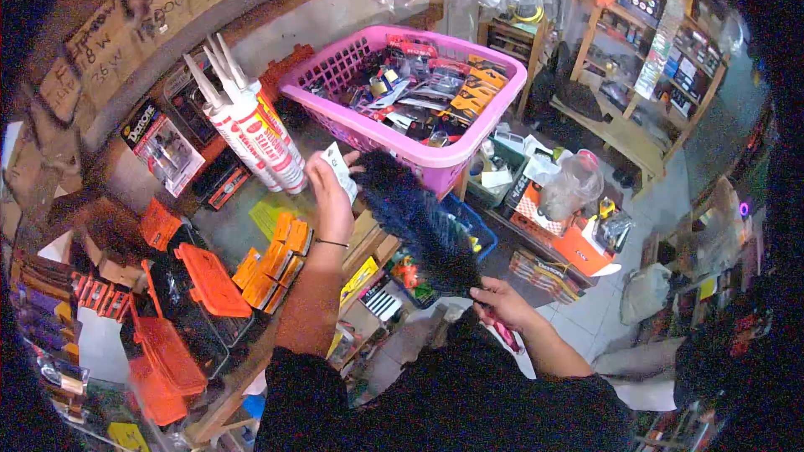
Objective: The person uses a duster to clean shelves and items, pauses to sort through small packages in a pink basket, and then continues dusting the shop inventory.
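Observation:
A dark, fluffy feather duster (425,226) stretches diagonally between my two hands. My right hand (505,308) is closed around its lower end, where something red and white shows beneath the fingers. With my left hand (329,194), I pinch a small white card (339,171) with print on it, beside the duster's upper end. Just beyond stands a pink plastic basket (368,124) filled with packaged goods. Left of my left hand, white and red sealant tubes (258,144) with pointed nozzles stand upright.
Small orange and black boxes (276,261) are stacked near my left forearm, beside open orange-lidded toolboxes (213,280). On the right, a low bench carries a green bin (494,188) and an orange box (578,247). Wooden shelves (662,59) hold goods farther back.

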Tool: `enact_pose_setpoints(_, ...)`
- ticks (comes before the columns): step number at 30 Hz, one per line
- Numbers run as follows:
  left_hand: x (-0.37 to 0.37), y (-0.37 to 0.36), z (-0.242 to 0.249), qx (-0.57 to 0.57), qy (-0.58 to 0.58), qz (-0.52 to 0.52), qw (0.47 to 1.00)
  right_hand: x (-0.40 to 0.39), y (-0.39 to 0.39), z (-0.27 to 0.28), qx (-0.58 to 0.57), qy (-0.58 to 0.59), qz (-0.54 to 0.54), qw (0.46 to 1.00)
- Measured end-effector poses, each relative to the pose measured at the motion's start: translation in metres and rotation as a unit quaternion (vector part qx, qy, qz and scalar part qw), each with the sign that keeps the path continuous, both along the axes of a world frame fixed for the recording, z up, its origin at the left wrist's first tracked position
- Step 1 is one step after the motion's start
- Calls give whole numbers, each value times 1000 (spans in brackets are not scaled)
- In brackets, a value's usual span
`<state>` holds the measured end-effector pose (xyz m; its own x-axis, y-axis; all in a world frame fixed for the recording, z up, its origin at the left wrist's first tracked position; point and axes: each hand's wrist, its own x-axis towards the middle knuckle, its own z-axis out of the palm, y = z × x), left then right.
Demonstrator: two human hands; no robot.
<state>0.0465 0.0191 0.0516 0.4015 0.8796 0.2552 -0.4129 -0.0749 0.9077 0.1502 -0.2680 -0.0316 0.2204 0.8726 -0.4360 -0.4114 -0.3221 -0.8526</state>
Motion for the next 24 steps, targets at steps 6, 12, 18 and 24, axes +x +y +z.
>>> enact_pose_setpoints(6,1,2,-8,194,55,43,978,5,23,11,14,23,27,999)
enact_pose_setpoints(12,-3,0,0,250,19,45,967,3,60,21,15,-72,64,995)
enact_pose_setpoints(18,-7,-5,4,286,28,38,957,-8,86,90,9,-215,132,968)
enact_pose_setpoints(24,-6,-5,-3,320,67,49,944,5,126,56,94,-474,111,869)
